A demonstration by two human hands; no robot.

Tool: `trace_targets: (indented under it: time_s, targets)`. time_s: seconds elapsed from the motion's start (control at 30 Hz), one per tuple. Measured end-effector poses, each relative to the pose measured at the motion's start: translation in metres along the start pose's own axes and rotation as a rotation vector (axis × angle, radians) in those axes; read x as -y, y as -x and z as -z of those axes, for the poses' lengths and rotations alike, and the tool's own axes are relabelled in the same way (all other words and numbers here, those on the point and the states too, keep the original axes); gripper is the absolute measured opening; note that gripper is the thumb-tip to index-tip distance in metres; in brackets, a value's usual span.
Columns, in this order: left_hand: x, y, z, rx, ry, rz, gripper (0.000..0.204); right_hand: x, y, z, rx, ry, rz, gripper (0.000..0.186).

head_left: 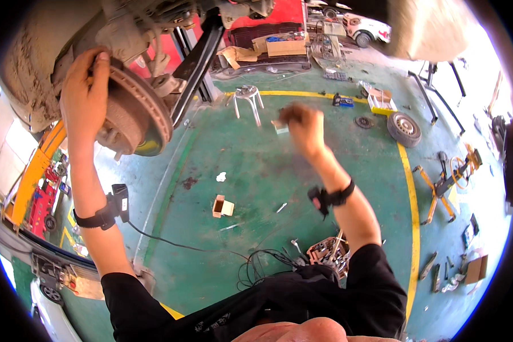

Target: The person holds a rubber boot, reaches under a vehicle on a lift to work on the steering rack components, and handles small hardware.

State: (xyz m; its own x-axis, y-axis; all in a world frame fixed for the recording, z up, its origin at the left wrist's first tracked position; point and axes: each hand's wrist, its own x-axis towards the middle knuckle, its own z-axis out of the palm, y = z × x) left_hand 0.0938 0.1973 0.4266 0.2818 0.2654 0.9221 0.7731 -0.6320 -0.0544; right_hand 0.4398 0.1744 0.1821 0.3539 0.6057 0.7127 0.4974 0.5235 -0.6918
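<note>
A rusty brake disc [145,105] sits on its hub under the raised car at the upper left. My left hand [85,94] lies along its near side, with the fingers curled over the top edge. Part of the disc is hidden behind that hand. A dark suspension arm or strut [196,57] runs down behind the disc. My right hand [305,128] is raised in mid-air, away from the disc and above the green floor. Motion smears its fingers, so what they hold, if anything, does not show. Both wrists wear black straps with small boxes.
A metal stool [247,100] stands beyond the disc. On the floor lie an open small carton [222,206], a tray of sockets and tools [330,251] and a black cable [182,245]. A wheel [404,128] and a yellow stand [444,182] are at the right.
</note>
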Motion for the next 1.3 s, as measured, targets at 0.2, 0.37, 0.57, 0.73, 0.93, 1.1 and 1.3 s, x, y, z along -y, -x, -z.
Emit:
trace_targets:
  time_s: [0.2,0.37,0.57,0.73,0.93,1.1,1.3]
  targets:
    - [0.018,-0.006,-0.01,0.033,-0.028,-0.021,0.035,-0.051,0.186,0.024,-0.143,-0.109,-0.592,0.028]
    - [0.031,-0.011,0.004,0.099,0.043,0.113,0.034,-0.061,0.258,0.061,-0.403,-0.394,-0.736,0.032]
    - [0.044,-0.023,0.014,0.178,-0.059,0.185,0.041,-0.07,0.261,0.099,-0.571,-0.523,-0.792,0.031]
    - [-0.006,-0.048,0.017,0.283,-0.197,0.066,0.043,-0.089,0.236,0.104,-0.485,-0.608,-0.805,0.031]
    - [-0.055,-0.112,-0.047,0.279,-0.528,-0.511,0.041,-0.111,0.215,0.099,-0.382,-0.69,-0.843,0.031]
    - [-0.095,-0.135,-0.123,0.448,-0.719,-0.094,0.045,-0.123,0.223,0.098,-0.337,-0.7,-0.934,0.03]
    - [-0.075,-0.151,-0.142,0.649,-0.646,-0.053,0.044,-0.138,0.235,0.113,-0.371,-0.668,-0.969,0.028]
